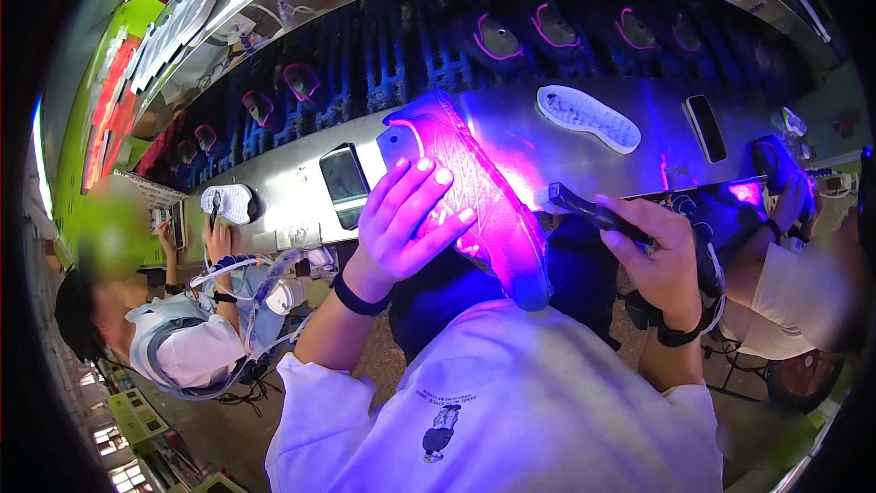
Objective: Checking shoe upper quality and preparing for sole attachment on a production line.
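A shoe upper [497,219], lit pink and purple, stands tilted above my lap at the bench edge, its toe toward me. My left hand [397,233] lies on its left side, fingers spread across it and gripping it. In my right hand [659,260] is a brush [598,212] with a dark handle, its bristle end close to the shoe's right side. Whether the bristles touch the shoe I cannot tell. A white shoe sole [589,117] rests on the metal bench [511,114] beyond the brush.
A phone [345,184] lies left of the shoe, and another dark phone [705,129] to the right. Behind the bench runs a dark slatted conveyor [383,55] carrying several shoe parts with glowing pink edges. Co-workers sit on both sides; the left one handles a white sole [235,203].
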### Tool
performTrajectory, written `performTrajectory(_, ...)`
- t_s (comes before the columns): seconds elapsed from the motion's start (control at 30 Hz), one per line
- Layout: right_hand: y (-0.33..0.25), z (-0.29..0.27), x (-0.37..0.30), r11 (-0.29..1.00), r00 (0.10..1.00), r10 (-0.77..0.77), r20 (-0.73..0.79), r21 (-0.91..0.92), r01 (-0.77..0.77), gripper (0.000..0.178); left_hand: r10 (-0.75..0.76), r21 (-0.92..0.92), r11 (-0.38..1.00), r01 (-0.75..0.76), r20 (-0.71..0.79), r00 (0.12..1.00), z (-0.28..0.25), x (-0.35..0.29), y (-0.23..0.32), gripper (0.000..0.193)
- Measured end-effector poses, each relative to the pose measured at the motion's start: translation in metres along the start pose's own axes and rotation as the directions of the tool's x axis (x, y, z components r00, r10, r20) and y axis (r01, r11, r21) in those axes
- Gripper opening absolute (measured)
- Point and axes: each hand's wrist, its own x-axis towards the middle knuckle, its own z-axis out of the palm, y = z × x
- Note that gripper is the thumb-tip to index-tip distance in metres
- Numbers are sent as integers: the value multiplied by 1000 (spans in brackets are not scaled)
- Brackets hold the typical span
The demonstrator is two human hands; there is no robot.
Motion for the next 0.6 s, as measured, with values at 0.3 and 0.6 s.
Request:
performTrajectory(0.3,16,11,6,988,974,71,217,122,-99,40,-131,-90,987,136,57,990,-8,-5,-5,39)
performTrajectory(0.6,98,2,-14,825,874,485,6,327,-460,41,-787,-651,-88,754,510,348,74,0,-101,61)
